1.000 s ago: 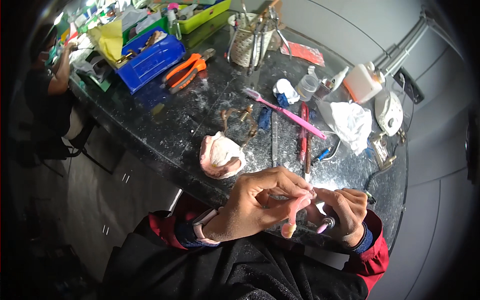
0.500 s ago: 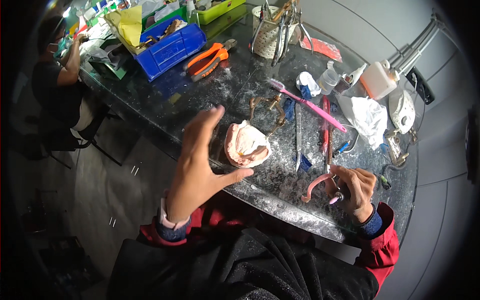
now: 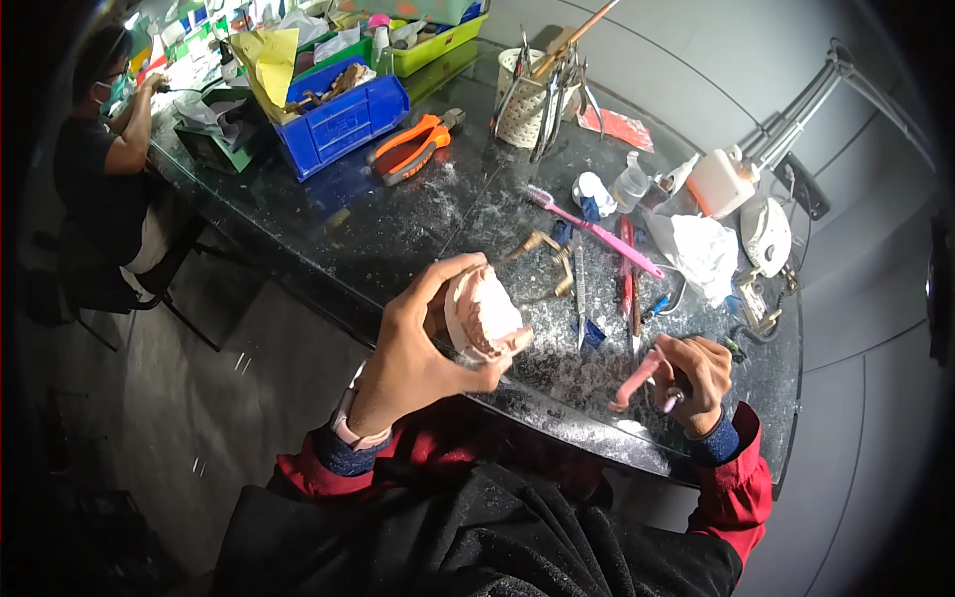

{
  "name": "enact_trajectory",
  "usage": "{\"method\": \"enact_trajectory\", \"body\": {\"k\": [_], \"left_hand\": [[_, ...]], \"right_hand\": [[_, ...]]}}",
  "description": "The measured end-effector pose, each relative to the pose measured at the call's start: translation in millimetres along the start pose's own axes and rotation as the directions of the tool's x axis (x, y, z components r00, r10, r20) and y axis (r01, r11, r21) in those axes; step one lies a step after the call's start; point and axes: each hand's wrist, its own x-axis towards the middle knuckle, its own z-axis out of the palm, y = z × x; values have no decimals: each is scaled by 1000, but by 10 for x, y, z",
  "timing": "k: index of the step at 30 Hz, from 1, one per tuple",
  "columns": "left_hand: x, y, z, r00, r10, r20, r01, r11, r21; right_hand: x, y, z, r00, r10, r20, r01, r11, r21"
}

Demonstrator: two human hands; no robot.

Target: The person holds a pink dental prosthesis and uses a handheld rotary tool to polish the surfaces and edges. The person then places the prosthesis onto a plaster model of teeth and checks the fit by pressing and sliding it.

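Note:
My left hand (image 3: 403,343) is wrapped round a pale pink plaster dental cast (image 3: 485,310), thumb on the near side and fingers on the far side. The cast is tilted up above the table's front edge. In my closed right hand (image 3: 704,373) is a curved pink denture base (image 3: 635,382), held between thumb and fingers. A slim metal tool with a pink tip (image 3: 674,396) also pokes out of that hand; most of it is hidden by the fingers. Just beyond the cast lies a brass-coloured articulator frame (image 3: 552,254).
Across the dusty dark table (image 3: 418,234) lie a pink toothbrush (image 3: 602,231), a metal file-like tool (image 3: 580,298), a red-handled knife (image 3: 627,274) and orange pliers (image 3: 413,149). Farther off stand a blue bin (image 3: 343,124) and a white tool basket (image 3: 524,111). A person (image 3: 104,164) sits at far left.
My left hand has closed on the dental cast and lifted and tilted it off the table. My right hand still holds the denture base, now turned somewhat.

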Motion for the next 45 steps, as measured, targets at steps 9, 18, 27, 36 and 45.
{"method": "enact_trajectory", "body": {"k": [9,18,27,36,45], "left_hand": [[-309,186,18,877,-244,414,479,380,-791],[-577,445,249,615,-379,691,782,179,-597],[-629,441,226,737,-340,584,675,420,-607],[-637,480,194,835,-359,417,548,612,-570],[-658,473,198,894,-217,392,418,716,-559]], "right_hand": [[123,-632,-268,793,401,-459,-420,905,64],[418,-1235,-135,835,538,116,-545,779,308],[377,-1292,-84,774,585,243,-634,720,284],[463,-1281,-131,748,604,276,-664,665,343],[476,-1082,-180,763,499,412,-642,508,574]]}}
